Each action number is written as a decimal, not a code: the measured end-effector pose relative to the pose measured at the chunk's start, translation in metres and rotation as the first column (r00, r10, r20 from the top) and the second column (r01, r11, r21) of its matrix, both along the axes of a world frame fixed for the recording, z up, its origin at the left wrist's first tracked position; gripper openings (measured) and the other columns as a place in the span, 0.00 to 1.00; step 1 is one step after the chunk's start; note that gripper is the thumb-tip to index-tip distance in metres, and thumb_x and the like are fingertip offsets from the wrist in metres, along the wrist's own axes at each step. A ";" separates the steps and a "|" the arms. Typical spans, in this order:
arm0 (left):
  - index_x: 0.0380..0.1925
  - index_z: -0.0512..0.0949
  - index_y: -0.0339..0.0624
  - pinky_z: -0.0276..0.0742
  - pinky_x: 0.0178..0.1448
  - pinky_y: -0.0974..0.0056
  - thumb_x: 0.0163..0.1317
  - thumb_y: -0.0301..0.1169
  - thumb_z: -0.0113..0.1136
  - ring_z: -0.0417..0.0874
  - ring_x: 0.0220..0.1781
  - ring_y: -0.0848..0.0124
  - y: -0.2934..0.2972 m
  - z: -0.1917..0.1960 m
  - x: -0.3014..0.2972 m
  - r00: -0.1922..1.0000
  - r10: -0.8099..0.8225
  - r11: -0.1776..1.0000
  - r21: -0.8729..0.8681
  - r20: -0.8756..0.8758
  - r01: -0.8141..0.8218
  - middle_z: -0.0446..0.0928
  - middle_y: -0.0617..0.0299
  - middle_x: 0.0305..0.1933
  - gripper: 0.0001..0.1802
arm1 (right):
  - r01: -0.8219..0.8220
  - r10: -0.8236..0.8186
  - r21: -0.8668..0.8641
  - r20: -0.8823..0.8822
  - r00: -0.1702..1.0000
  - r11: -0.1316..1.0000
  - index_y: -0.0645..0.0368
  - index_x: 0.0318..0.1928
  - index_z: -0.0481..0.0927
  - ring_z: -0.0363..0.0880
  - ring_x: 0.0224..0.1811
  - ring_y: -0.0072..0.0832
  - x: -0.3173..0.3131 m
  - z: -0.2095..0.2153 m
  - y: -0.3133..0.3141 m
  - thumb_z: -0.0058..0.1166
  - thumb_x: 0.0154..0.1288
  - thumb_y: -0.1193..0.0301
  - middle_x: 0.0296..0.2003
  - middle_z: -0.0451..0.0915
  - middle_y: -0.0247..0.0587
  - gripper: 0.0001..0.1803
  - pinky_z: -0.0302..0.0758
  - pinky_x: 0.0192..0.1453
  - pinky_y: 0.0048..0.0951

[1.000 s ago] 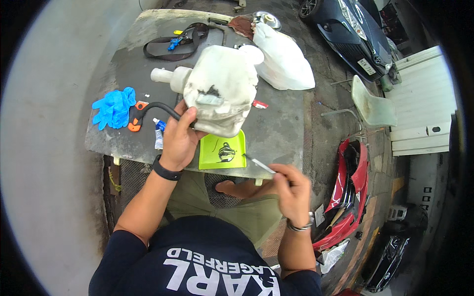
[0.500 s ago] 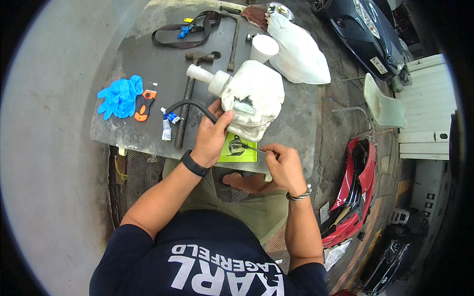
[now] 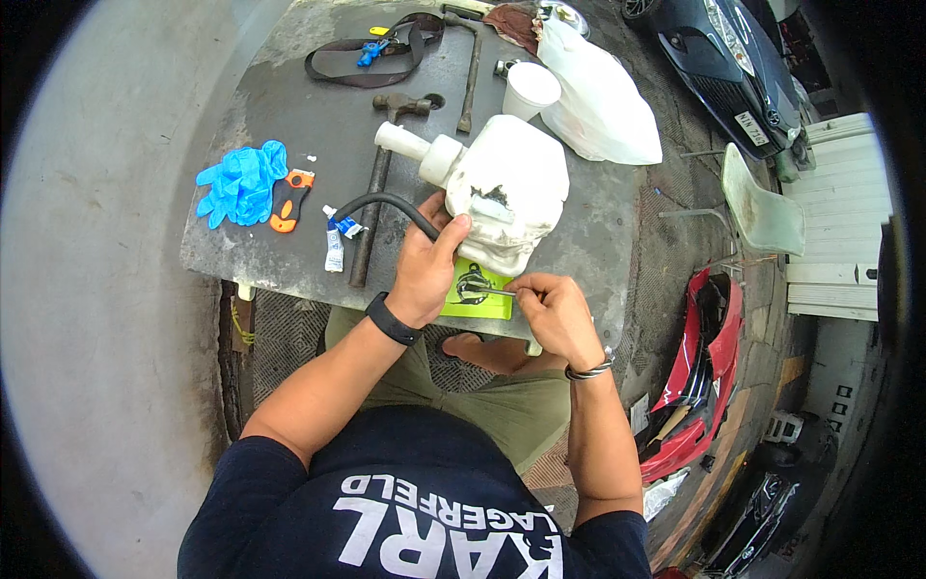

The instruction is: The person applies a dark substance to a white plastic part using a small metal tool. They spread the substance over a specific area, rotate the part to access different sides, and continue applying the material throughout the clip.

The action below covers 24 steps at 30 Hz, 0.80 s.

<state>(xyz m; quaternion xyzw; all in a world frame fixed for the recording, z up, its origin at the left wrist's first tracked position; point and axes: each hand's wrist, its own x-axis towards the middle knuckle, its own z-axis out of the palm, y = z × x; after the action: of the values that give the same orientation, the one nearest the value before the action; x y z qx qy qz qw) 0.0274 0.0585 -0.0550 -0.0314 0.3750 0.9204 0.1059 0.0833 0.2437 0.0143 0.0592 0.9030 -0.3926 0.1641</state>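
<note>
My left hand [image 3: 427, 270] is closed around the lower left side of a white plastic reservoir [image 3: 521, 174], tilted above the table. A black hose [image 3: 386, 199] curves out by the thumb, and the reservoir's stubby neck points to the upper left. A dark, scuffed patch marks its facing side. Below it lies a lime-green card [image 3: 492, 311] with dark paste on it. My right hand [image 3: 555, 314] pinches a thin metal tool [image 3: 502, 290], whose tip is at the paste; the tip's shape is hard to make out.
Left on the table [image 3: 318, 174] are blue gloves [image 3: 241, 183], an orange-black cutter [image 3: 290, 201], small tubes [image 3: 335, 249] and a hammer [image 3: 371, 207]. Farther back are a strap [image 3: 367, 75], a metal bar [image 3: 471, 82], a white cup [image 3: 531, 90] and a white bag [image 3: 603, 101]. A chair [image 3: 762, 205] stands right.
The whole view has shifted slightly. Relative to the card, my right hand has moved a little left, and the tool lies flatter over the paste. My left hand keeps its hold on the reservoir.
</note>
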 end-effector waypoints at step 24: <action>0.72 0.60 0.25 0.70 0.75 0.62 0.77 0.27 0.56 0.76 0.69 0.66 0.002 -0.003 0.002 1.000 0.016 1.000 -0.026 0.009 -0.016 0.74 0.47 0.69 0.30 | -0.020 0.019 -0.058 -0.027 0.999 0.998 0.64 0.45 0.89 0.81 0.28 0.29 0.014 0.001 0.032 0.55 0.68 0.73 0.28 0.85 0.50 0.12 0.77 0.37 0.34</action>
<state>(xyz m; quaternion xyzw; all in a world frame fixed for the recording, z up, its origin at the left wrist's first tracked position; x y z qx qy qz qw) 0.0292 0.0601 -0.0576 -0.0400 0.3863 0.9161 0.0997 0.0977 0.2755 0.0151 0.0403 0.8938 -0.4180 0.1575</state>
